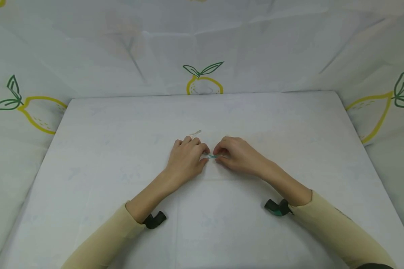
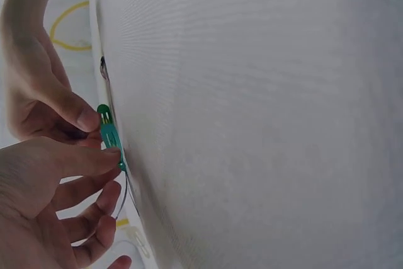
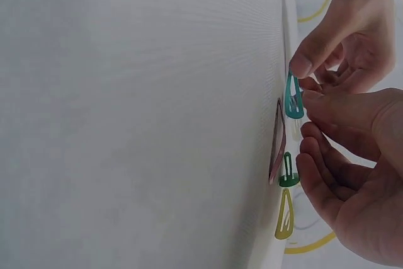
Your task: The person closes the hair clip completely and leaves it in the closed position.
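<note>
A teal snap hair clip (image 3: pixel 293 102) is between my two hands above the white table. My left hand (image 1: pixel 187 155) pinches one end of it, thumb on the clip in the left wrist view. From the other side my right hand (image 1: pixel 240 155) pinches it with thumb and fingertips. A green hair clip (image 3: pixel 288 171) and a yellow hair clip (image 3: pixel 284 215) appear beside my right fingers in the right wrist view; whether they are held I cannot tell. Next to them is a thin pinkish loop (image 3: pixel 276 143). In the left wrist view a thin curved strand (image 2: pixel 122 196) shows by my left fingers.
A white cloth covers the table (image 1: pixel 121 123). Behind my left hand lies a small pale thin thing (image 1: pixel 196 132), its kind unclear. White cloth walls with printed lemons (image 1: pixel 205 85) stand at the back and sides. Dark wrist cameras (image 1: pixel 155 220) hang under both forearms.
</note>
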